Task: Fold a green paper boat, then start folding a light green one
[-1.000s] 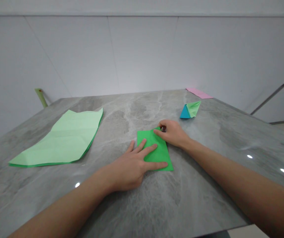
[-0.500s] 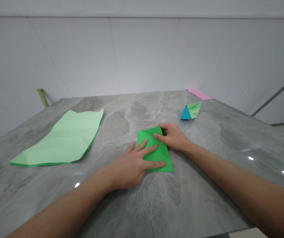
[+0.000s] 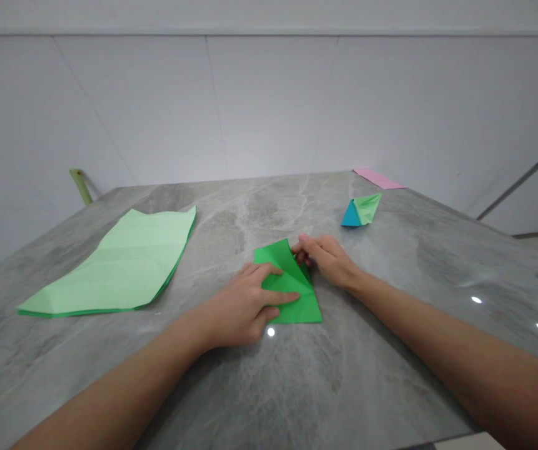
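Note:
A bright green folded sheet of paper [image 3: 304, 307] lies on the grey marbled table in front of me. My left hand [image 3: 250, 303] rests flat on its left part, fingers apart, pressing it down. At the paper's upper right edge is my right hand [image 3: 323, 257], its fingers curled against a layer that is raised off the table. The right fingertips are partly hidden behind this raised edge. A crease runs from the lifted corner toward the middle of the paper.
Left on the table [image 3: 231, 400] lies a large light green sheet stack [image 3: 132, 262] with curled edges. Behind my right hand sits a small folded blue and green paper piece [image 3: 361, 210]. A pink sheet [image 3: 379, 179] lies at the far right edge, by the white wall [image 3: 269, 106].
The paper's right edge has been lifted and bent leftward by my right hand, whose thumb has come off the top. My left hand has shifted slightly left, its fingers less spread.

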